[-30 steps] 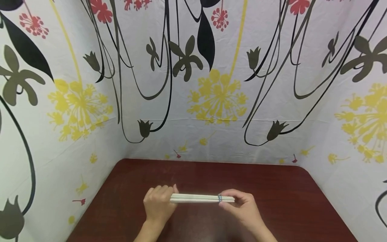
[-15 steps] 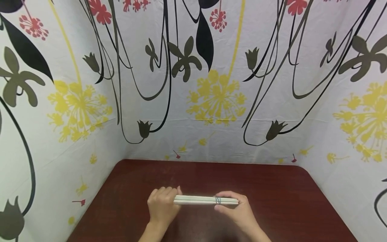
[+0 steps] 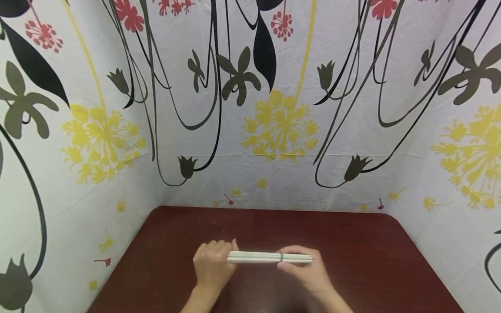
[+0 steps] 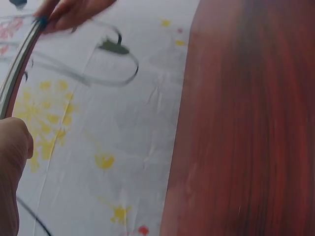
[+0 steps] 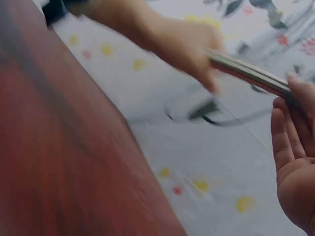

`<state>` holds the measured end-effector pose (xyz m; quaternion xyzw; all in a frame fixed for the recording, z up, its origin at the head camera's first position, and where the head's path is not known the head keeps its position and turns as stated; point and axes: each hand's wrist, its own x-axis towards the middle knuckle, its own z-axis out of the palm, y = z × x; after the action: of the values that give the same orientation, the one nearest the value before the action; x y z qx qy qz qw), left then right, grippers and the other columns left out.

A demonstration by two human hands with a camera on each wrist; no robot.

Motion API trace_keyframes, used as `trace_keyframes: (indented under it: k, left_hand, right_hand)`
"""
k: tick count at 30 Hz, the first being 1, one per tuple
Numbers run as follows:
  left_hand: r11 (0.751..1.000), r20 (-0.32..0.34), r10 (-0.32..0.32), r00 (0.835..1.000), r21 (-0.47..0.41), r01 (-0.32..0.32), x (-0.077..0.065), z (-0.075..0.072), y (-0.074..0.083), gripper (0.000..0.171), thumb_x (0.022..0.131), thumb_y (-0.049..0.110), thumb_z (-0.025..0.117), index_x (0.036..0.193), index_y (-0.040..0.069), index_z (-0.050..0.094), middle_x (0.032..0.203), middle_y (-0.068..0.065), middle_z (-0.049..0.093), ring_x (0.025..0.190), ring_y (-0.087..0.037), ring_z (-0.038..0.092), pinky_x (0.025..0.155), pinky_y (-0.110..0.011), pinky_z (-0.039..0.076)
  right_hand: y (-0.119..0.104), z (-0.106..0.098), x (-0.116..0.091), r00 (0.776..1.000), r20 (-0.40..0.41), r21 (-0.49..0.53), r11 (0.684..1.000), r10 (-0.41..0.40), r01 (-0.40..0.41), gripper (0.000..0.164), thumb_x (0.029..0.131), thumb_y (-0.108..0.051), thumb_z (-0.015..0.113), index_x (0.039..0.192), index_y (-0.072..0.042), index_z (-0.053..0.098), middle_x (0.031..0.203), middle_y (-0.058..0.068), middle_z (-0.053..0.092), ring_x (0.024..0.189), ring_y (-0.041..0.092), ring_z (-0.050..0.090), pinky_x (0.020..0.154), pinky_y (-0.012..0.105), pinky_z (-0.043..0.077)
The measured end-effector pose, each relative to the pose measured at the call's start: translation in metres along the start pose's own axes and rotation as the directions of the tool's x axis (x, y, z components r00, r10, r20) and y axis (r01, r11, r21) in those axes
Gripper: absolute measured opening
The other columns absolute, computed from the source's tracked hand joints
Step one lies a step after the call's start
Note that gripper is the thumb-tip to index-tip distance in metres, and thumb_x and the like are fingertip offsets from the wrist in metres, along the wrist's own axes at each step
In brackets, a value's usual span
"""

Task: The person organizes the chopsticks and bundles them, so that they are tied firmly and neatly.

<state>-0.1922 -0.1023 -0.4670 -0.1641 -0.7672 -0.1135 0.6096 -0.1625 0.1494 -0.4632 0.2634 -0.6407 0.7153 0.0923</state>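
A bundle of pale chopsticks (image 3: 256,257) lies level across the middle of the head view, above the table. My left hand (image 3: 214,266) grips its left end in a fist, thumb side up. A thin blue-grey rubber band (image 3: 281,257) circles the bundle right of its middle. There my right hand (image 3: 307,266) pinches with thumb above and below the sticks, the right end reaching over its palm. In the right wrist view the right hand's other fingers (image 5: 281,137) extend loosely below the bundle. The left wrist view shows the chopsticks (image 4: 18,69) slanting up from the left fist.
A dark red-brown wooden table (image 3: 250,230) with rounded far corners lies under both hands. White cloth (image 3: 219,143) printed with yellow, red and dark green flowers hangs behind it and along both sides.
The bundle and left hand have shifted slightly right, while the right hand has moved slightly left. The band sits farther left along the chopsticks; its loops, spread half a second ago, are narrow again.
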Motion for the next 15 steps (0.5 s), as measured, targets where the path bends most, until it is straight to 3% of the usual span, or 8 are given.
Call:
trace_keyframes:
  k: [4,9,13,15]
  left_hand:
    - [0.999,-0.011,0.016,1.000,-0.031,-0.017,0.002,0.002,0.009,0.047,0.093,0.021,0.051,0.049,0.019,0.034,0.044,0.008,0.037,0.038,-0.012,0.028,0.042,-0.024,0.020]
    - [1.000,-0.006,0.017,1.000,-0.025,-0.018,0.003,0.001,0.006,0.047,0.093,0.022,0.050,0.049,0.018,0.034,0.044,0.007,0.038,0.038,-0.012,0.028,0.042,-0.024,0.019]
    - [1.000,-0.007,0.013,1.000,-0.003,-0.013,0.003,0.000,-0.003,0.047,0.092,0.022,0.050,0.048,0.019,0.035,0.044,0.007,0.038,0.038,-0.012,0.027,0.042,-0.024,0.019]
    - [1.000,-0.009,0.013,1.000,0.008,-0.012,0.004,0.000,-0.008,0.047,0.092,0.021,0.050,0.048,0.019,0.034,0.044,0.008,0.036,0.038,-0.012,0.025,0.042,-0.024,0.018]
  right_hand:
    - [0.000,0.016,-0.002,0.998,0.008,-0.039,0.998,0.059,-0.059,0.027,0.079,0.011,0.076,0.105,0.006,0.072,0.097,0.001,0.076,0.084,0.008,0.069,0.068,0.027,0.057]
    - [0.001,0.015,-0.002,0.996,-0.015,-0.062,0.994,0.084,-0.084,0.029,0.079,0.009,0.078,0.107,0.006,0.072,0.097,0.002,0.076,0.086,0.010,0.071,0.072,0.028,0.058]
    - [-0.001,0.002,0.000,0.999,-0.021,0.029,0.999,0.044,-0.044,0.031,0.079,0.016,0.073,0.108,0.005,0.071,0.100,0.000,0.076,0.089,0.010,0.071,0.073,0.027,0.058]
    - [-0.004,-0.007,0.004,0.999,0.000,0.040,0.998,-0.045,0.045,0.034,0.078,0.020,0.070,0.108,0.006,0.071,0.102,0.004,0.075,0.091,0.010,0.071,0.073,0.026,0.058]
